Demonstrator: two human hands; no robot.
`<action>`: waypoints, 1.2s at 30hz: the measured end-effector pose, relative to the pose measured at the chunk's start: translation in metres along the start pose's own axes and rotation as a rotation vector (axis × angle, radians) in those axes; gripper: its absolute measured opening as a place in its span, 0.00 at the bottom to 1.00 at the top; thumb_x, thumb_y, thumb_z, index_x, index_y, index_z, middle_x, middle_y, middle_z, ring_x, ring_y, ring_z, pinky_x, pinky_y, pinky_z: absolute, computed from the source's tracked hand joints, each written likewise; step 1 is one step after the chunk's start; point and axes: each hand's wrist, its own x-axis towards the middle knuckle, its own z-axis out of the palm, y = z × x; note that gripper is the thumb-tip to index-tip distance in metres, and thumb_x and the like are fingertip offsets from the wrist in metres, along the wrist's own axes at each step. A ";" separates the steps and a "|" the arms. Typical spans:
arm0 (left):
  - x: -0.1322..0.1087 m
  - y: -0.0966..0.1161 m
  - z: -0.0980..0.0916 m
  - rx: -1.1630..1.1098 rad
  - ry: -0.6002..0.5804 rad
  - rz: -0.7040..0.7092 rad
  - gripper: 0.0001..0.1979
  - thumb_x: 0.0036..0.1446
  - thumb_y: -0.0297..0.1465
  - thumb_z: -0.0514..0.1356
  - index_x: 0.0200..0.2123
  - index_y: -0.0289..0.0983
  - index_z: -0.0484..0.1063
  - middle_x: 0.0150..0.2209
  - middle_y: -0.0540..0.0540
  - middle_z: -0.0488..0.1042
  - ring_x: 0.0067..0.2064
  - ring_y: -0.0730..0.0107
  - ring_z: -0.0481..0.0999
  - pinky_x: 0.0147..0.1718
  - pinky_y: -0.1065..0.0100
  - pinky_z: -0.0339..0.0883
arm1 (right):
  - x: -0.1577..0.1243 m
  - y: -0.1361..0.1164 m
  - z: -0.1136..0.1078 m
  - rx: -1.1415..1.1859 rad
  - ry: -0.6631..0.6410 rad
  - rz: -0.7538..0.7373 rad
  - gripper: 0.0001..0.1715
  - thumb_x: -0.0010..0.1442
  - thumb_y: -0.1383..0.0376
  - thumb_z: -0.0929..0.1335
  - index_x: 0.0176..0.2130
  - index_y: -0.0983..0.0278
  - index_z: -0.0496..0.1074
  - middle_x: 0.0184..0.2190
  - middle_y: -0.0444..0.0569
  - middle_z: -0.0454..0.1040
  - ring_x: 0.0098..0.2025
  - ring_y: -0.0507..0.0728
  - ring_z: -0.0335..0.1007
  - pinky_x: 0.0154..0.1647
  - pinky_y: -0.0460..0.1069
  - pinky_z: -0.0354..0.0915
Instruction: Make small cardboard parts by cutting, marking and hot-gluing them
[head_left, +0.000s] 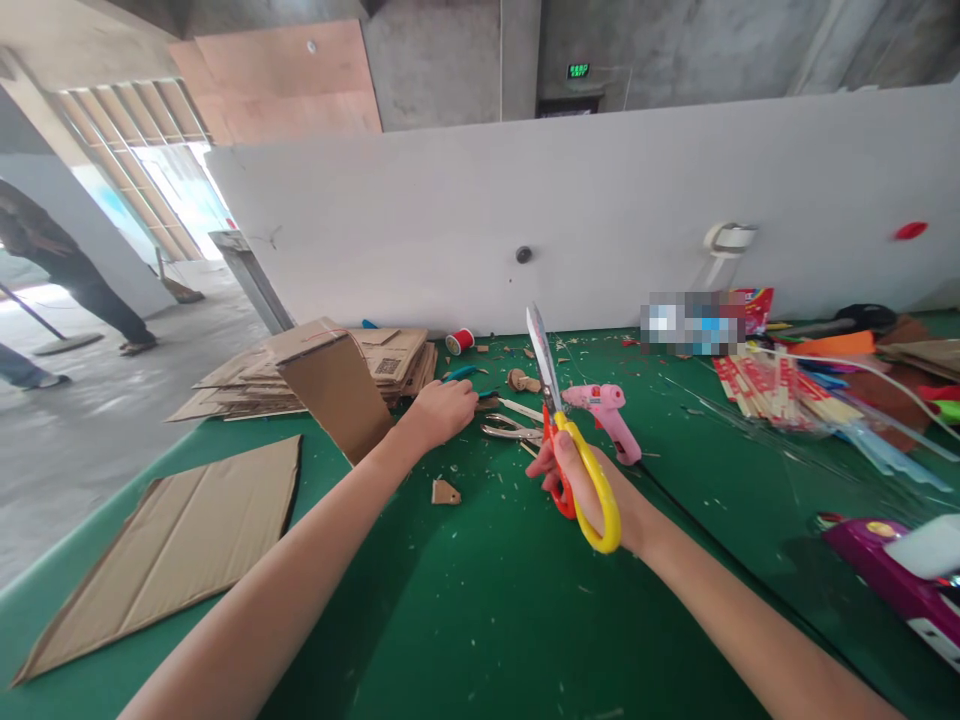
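Upright in my right hand (559,470) is a pair of scissors (577,465) with one red and one yellow handle; the blades point up and look closed together. My left hand (444,412) is low over the table, fingers curled down and pressed together. A teal-handled tool (461,373) shows just beyond its knuckles; whether the fingers grip it is hidden. Between my hands lie metal scissors or pliers (514,430) and a small wooden piece (523,381). A pink hot glue gun (611,415) lies beyond my right hand. A cardboard scrap (445,492) sits nearer me.
Cardboard stacks (390,360) and a folded cardboard piece (330,390) stand at the left, with a flat sheet (172,545) in front. A red thread spool (460,341) is at the back. Wrapped sticks (787,390) and a purple device (892,570) occupy the right.
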 end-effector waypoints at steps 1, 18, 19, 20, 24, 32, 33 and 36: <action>-0.001 0.001 -0.003 -0.057 0.034 -0.040 0.09 0.58 0.30 0.52 0.29 0.35 0.70 0.34 0.41 0.74 0.41 0.59 0.74 0.38 0.63 0.64 | 0.000 0.000 0.000 -0.009 -0.002 -0.005 0.35 0.60 0.38 0.52 0.33 0.63 0.67 0.34 0.53 0.74 0.32 0.56 0.70 0.31 0.51 0.66; -0.047 0.054 -0.077 -1.488 0.299 -0.365 0.10 0.53 0.33 0.60 0.26 0.36 0.62 0.24 0.53 0.67 0.21 0.81 0.66 0.17 0.77 0.58 | -0.008 -0.020 -0.012 -0.283 -0.125 -0.200 0.34 0.60 0.39 0.53 0.40 0.62 0.67 0.32 0.52 0.73 0.34 0.61 0.70 0.36 0.57 0.67; -0.047 0.053 -0.078 -1.477 0.303 -0.374 0.10 0.53 0.34 0.60 0.27 0.36 0.63 0.26 0.51 0.69 0.22 0.80 0.68 0.17 0.77 0.59 | -0.009 -0.020 -0.013 -0.263 -0.139 -0.208 0.33 0.59 0.39 0.54 0.40 0.62 0.67 0.33 0.53 0.73 0.35 0.61 0.71 0.37 0.57 0.67; -0.047 0.051 -0.079 -1.450 0.303 -0.381 0.09 0.53 0.34 0.61 0.27 0.35 0.64 0.28 0.50 0.71 0.22 0.79 0.69 0.18 0.77 0.60 | -0.010 -0.021 -0.013 -0.237 -0.154 -0.209 0.33 0.59 0.39 0.54 0.41 0.62 0.67 0.35 0.54 0.74 0.35 0.61 0.71 0.37 0.56 0.67; -0.047 0.045 -0.086 -1.360 0.360 -0.391 0.07 0.51 0.31 0.60 0.27 0.35 0.65 0.26 0.49 0.71 0.21 0.80 0.67 0.17 0.77 0.58 | -0.014 -0.022 -0.014 -0.132 -0.186 -0.190 0.34 0.57 0.38 0.57 0.43 0.62 0.66 0.42 0.55 0.73 0.39 0.61 0.72 0.40 0.57 0.68; -0.052 0.042 -0.098 -1.382 0.330 -0.426 0.11 0.51 0.25 0.59 0.21 0.36 0.60 0.18 0.56 0.57 0.17 0.84 0.54 0.12 0.79 0.45 | -0.014 -0.019 -0.016 -0.162 -0.255 -0.218 0.34 0.57 0.39 0.58 0.44 0.62 0.66 0.41 0.56 0.74 0.36 0.60 0.72 0.39 0.56 0.68; -0.053 0.043 -0.099 -1.405 0.334 -0.429 0.10 0.51 0.25 0.60 0.21 0.36 0.61 0.19 0.55 0.57 0.18 0.84 0.54 0.12 0.79 0.44 | -0.014 -0.019 -0.016 -0.168 -0.237 -0.215 0.33 0.57 0.39 0.58 0.45 0.62 0.66 0.42 0.56 0.74 0.37 0.60 0.72 0.39 0.57 0.68; -0.053 0.046 -0.099 -1.479 0.333 -0.422 0.09 0.52 0.27 0.60 0.23 0.35 0.63 0.20 0.54 0.57 0.18 0.84 0.55 0.12 0.79 0.44 | -0.016 -0.019 -0.014 -0.176 -0.223 -0.211 0.34 0.58 0.39 0.58 0.46 0.63 0.67 0.45 0.57 0.73 0.39 0.61 0.72 0.40 0.57 0.67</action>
